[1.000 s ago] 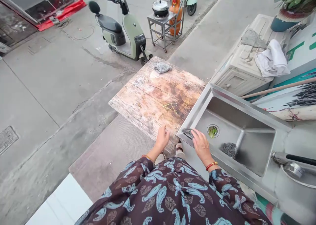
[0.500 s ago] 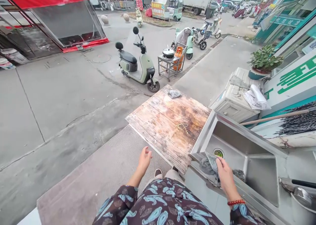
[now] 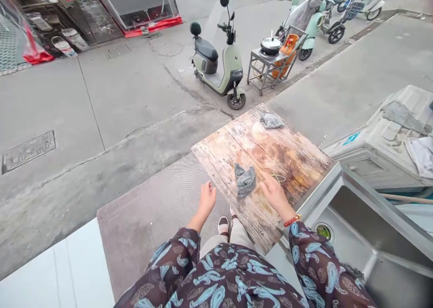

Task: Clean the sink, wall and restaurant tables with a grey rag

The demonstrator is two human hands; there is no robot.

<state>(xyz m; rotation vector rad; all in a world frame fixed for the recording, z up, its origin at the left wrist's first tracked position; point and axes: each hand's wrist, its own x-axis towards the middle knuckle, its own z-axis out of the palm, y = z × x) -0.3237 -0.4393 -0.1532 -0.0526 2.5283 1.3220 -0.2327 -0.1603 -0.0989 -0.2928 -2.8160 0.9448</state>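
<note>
A crumpled grey cloth (image 3: 245,180) is over the near left part of the wooden-topped table (image 3: 223,141); whether it lies flat on the wood or is still dropping, I cannot tell. Just right of it is my right hand (image 3: 276,197), fingers stretched towards the cloth with a small gap between them. A thin pale yellow loop of cord (image 3: 278,178) lies by that hand. Off the table's left edge hangs my left hand (image 3: 206,200), empty, its fingers loosely bent. Towards the table's far corner rests a second grey bundle (image 3: 271,121), seemingly wrapped in clear plastic.
At right a stainless steel sink (image 3: 355,227) adjoins the table, with green scraps in its drain (image 3: 324,231). Beyond the table stand a pale green scooter (image 3: 219,69) and a metal cart (image 3: 267,62) carrying a lidded pan and an orange gas cylinder. A mat (image 3: 145,227) covers the ground at left.
My right hand has moved left from the sink's edge to above the table and let go of the grey cloth. My left hand has barely moved. The view has turned down and right.
</note>
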